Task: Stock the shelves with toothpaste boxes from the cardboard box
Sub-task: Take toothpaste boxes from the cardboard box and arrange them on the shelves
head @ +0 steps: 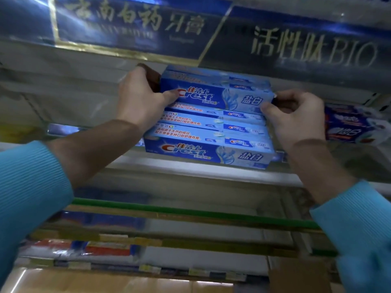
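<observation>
From the head camera, you are mid-placement: your left hand (141, 98) and right hand (296, 115) each grip an end of a long light-blue cardboard toothpaste box (215, 89), fingers curled round it, atop the stack of matching blue boxes (208, 142) on the clear-fronted upper shelf (190, 168). Next, likely square it and let go. The blue banner (131, 26) hangs close above; open shelf lies left.

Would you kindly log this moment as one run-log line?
step: placing top Crest box on stack | left hand: grips left end | right hand: pinches right end | shelf: upper
</observation>
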The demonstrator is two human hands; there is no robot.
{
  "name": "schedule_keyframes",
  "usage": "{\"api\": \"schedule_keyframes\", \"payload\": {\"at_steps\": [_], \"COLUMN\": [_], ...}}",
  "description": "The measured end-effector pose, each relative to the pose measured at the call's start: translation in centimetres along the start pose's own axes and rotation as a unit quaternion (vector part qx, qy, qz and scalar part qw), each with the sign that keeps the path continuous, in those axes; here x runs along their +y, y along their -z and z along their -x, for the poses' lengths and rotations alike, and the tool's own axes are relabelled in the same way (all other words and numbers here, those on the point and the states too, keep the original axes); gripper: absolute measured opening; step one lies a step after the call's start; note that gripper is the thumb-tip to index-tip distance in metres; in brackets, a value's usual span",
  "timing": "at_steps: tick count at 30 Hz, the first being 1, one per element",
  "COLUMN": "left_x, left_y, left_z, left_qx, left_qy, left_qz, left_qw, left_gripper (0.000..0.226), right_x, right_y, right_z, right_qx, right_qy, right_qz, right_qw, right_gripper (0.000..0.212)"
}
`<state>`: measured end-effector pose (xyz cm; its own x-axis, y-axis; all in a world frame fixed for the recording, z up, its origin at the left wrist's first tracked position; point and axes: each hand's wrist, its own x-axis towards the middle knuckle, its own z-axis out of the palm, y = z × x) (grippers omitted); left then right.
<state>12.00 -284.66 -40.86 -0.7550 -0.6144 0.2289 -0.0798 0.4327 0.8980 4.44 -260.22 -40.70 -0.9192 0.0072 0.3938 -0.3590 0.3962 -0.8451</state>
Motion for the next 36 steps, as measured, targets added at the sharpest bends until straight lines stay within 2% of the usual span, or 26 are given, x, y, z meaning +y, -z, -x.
{"api": "schedule_keyframes", "payload": {"at_steps": [7, 9, 11, 14, 17, 19, 22, 27, 30, 33, 36], "left_x": [-0.5, -0.2, 0.5, 2.6, 4.5, 5.4, 7.3, 11.2, 11.8, 10.6, 8.8], "left_y": [0.2, 0.5, 0.9, 0.6, -1.3, -3.2, -6.8, -13.8, -18.3, -22.2, -24.7], "left_z": [-0.1, 0.8, 2.9, 7.6, 13.8, 17.7, 23.2, 31.6, 35.3, 38.5, 41.0], "left_qx": [-0.012, 0.026, 0.062, 0.086, 0.023, -0.038, -0.127, -0.212, -0.258, -0.3, -0.304], "left_qy": [0.005, 0.003, -0.028, -0.127, -0.227, -0.245, -0.241, -0.211, -0.154, -0.03, 0.164], "left_qz": [-0.015, -0.054, -0.078, -0.105, -0.125, -0.126, -0.109, -0.074, -0.069, -0.123, -0.239], "left_qw": [1.0, 0.998, 0.995, 0.983, 0.965, 0.96, 0.956, 0.951, 0.951, 0.945, 0.907], "left_gripper": [0.02, 0.038, 0.05, 0.031, 0.014, 0.014, 0.017, 0.029, 0.032, 0.042, 0.066], "right_x": [0.2, -0.3, -0.8, -1.1, -0.6, 0.2, 2.2, 7.1, 10.3, 13.1, 14.8], "right_y": [0.4, 1.5, 3.1, 7.1, 12.5, 16.5, 22.9, 32.5, 36.5, 39.0, 40.3], "right_z": [0.3, 1.0, 1.8, 3.0, 4.8, 6.0, 8.2, 12.3, 14.6, 17.4, 19.5], "right_qx": [-0.015, -0.027, -0.031, -0.038, -0.069, -0.085, -0.107, -0.116, -0.129, -0.155, -0.193], "right_qy": [-0.009, -0.012, -0.019, -0.055, -0.082, -0.086, -0.144, -0.213, -0.264, -0.296, -0.323], "right_qz": [-0.01, -0.023, -0.023, -0.023, -0.019, -0.003, 0.036, 0.053, 0.057, 0.068, 0.053], "right_qw": [1.0, 0.999, 0.999, 0.997, 0.994, 0.993, 0.983, 0.969, 0.954, 0.94, 0.925], "right_gripper": [0.019, 0.021, 0.021, 0.023, 0.017, 0.017, 0.014, 0.02, 0.023, 0.022, 0.022]}}
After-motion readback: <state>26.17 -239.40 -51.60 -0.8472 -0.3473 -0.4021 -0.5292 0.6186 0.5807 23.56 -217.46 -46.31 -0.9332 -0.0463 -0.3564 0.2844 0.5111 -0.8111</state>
